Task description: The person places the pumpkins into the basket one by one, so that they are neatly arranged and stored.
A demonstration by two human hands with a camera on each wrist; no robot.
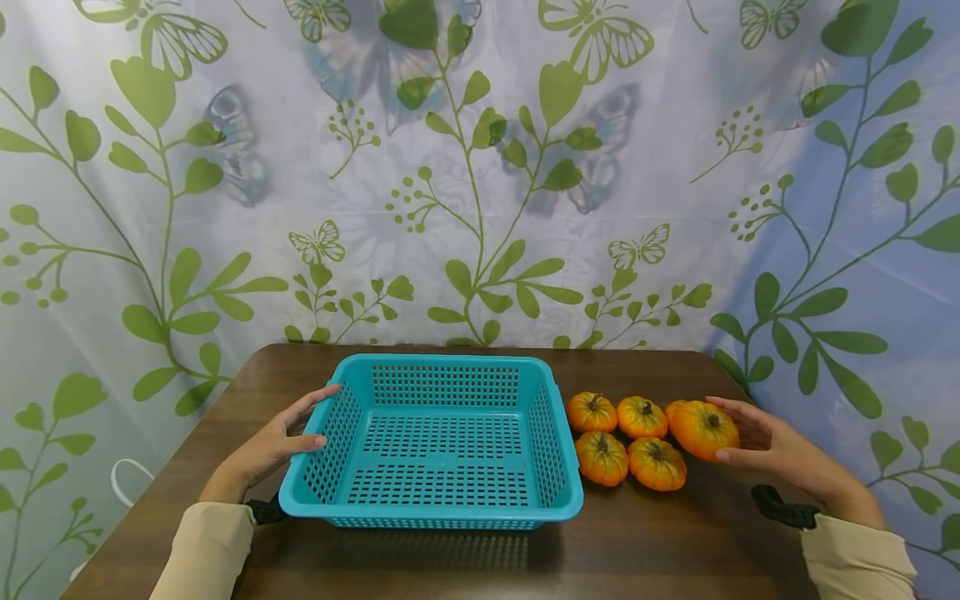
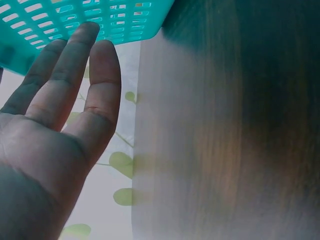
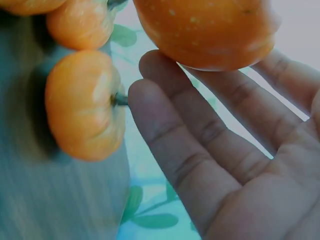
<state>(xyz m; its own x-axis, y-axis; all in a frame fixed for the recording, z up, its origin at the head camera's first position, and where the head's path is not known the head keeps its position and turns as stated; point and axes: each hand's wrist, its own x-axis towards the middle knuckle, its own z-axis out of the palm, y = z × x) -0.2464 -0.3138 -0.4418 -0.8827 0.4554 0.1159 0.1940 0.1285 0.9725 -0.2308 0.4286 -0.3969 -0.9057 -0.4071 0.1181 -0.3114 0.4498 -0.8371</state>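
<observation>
In the head view a turquoise plastic basket with perforated sides sits on the table, with nothing inside. My left hand holds its left rim, thumb laid over the edge. Its other fingers reach against the outer wall in the left wrist view. To the basket's right, my right hand grips a small orange pumpkin between thumb and fingers, and the pumpkin looks raised off the table. Several similar pumpkins lie between it and the basket. One more pumpkin is mostly hidden behind the held one.
The brown wooden table ends at a patterned curtain with green leaves and butterflies. A white cable loop hangs beyond the table's left edge. The nearest pumpkins stand right beside the basket's right wall.
</observation>
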